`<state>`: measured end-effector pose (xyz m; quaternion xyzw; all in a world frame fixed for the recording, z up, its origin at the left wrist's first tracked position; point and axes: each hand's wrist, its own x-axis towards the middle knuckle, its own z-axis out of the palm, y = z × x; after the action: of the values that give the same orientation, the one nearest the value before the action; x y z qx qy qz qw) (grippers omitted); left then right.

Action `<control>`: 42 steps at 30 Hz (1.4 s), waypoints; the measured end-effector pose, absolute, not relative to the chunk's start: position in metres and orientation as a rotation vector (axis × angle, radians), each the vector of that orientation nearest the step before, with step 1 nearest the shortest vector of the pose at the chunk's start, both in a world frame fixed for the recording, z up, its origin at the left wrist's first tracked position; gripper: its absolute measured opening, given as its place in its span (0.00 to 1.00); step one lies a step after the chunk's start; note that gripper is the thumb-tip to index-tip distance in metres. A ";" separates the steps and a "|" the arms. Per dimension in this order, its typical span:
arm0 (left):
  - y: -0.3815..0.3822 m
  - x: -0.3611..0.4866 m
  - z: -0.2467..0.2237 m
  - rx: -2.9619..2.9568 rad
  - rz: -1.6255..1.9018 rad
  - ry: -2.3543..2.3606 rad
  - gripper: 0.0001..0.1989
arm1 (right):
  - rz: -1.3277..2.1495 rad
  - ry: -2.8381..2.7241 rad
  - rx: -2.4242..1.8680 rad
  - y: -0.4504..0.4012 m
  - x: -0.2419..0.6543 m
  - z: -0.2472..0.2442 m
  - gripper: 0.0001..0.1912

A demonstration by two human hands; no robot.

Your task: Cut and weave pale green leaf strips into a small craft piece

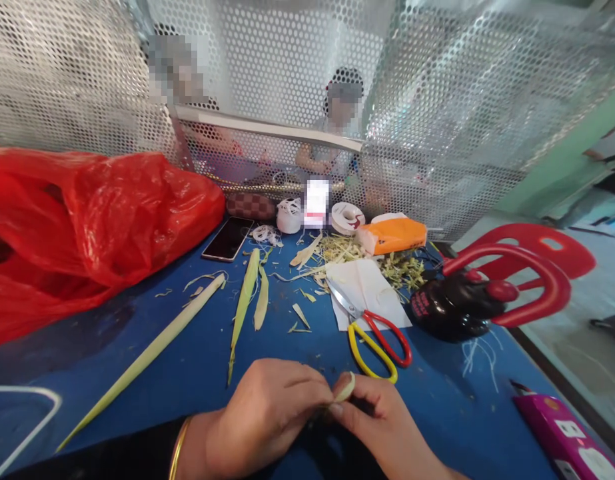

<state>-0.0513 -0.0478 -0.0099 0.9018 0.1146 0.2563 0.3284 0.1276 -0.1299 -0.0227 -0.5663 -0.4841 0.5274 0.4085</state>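
Observation:
Both hands meet low in the middle of the view. In my right hand (382, 420), thumb and fingers pinch a small curled pale leaf strip (345, 389). The closed fingers of my left hand (274, 410) press against the strip's lower end, partly hiding it. Just beyond my right hand lie scissors (358, 317) with one red and one yellow handle, blades resting on a white paper (370, 283). Left of them are a long pale folded leaf (152, 357), a shorter green leaf (244, 300) and a narrow leaf piece (262, 300).
A red plastic bag (112, 233) covers the table's left. Behind are a dark phone (228, 239), white string (289, 217), a lit screen (316, 200), a spool (348, 218), an orange pack (394, 235) and trimmings (340, 249). A black pot-like object (452, 307) stands right. People sit beyond the perforated screen.

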 end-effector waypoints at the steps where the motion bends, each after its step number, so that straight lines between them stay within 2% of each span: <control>1: -0.048 -0.051 -0.011 2.394 0.688 0.292 0.10 | 1.340 -1.207 -1.415 -0.129 0.127 -0.023 0.15; 7: -0.041 -0.050 -0.020 2.487 0.782 0.321 0.09 | 1.219 -1.321 -1.461 -0.126 0.126 -0.022 0.13; 10: -0.038 -0.050 -0.026 2.431 0.770 0.494 0.13 | 1.028 -1.519 -1.512 -0.125 0.132 -0.021 0.10; 14: -0.035 -0.049 -0.035 2.461 0.771 0.645 0.21 | 0.677 -1.635 -1.561 -0.122 0.148 -0.015 0.12; 18: -0.037 -0.048 -0.041 2.446 0.806 0.655 0.26 | 0.353 -1.653 -1.610 -0.109 0.165 -0.006 0.11; 22: -0.042 -0.048 -0.038 2.399 0.852 0.514 0.30 | 0.061 -1.941 -1.689 -0.075 0.179 0.003 0.10; 23: -0.043 -0.048 -0.037 2.393 0.839 0.473 0.29 | -0.076 -2.050 -1.733 -0.062 0.180 0.005 0.10; 30: -0.041 -0.050 -0.028 2.372 0.775 0.467 0.25 | -0.342 -2.367 -1.729 0.050 0.163 0.003 0.08; 32: -0.040 -0.050 -0.029 2.370 0.792 0.501 0.23 | -0.379 -2.461 -1.695 0.075 0.154 0.000 0.16; 34: -0.039 -0.049 -0.030 2.370 0.826 0.505 0.21 | -0.392 -2.518 -1.651 0.094 0.147 -0.004 0.17; 38: -0.039 -0.049 -0.034 2.367 0.897 0.468 0.19 | -0.373 -2.493 -1.599 0.110 0.142 -0.008 0.17; 42: -0.040 -0.049 -0.033 2.356 0.965 0.476 0.17 | -0.361 -2.220 -1.594 0.103 0.148 0.002 0.17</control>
<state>-0.0487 -0.0398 -0.0328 0.8753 0.1770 0.3585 0.2720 0.1481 0.1032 0.0017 -0.5676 -0.7905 -0.1285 0.1911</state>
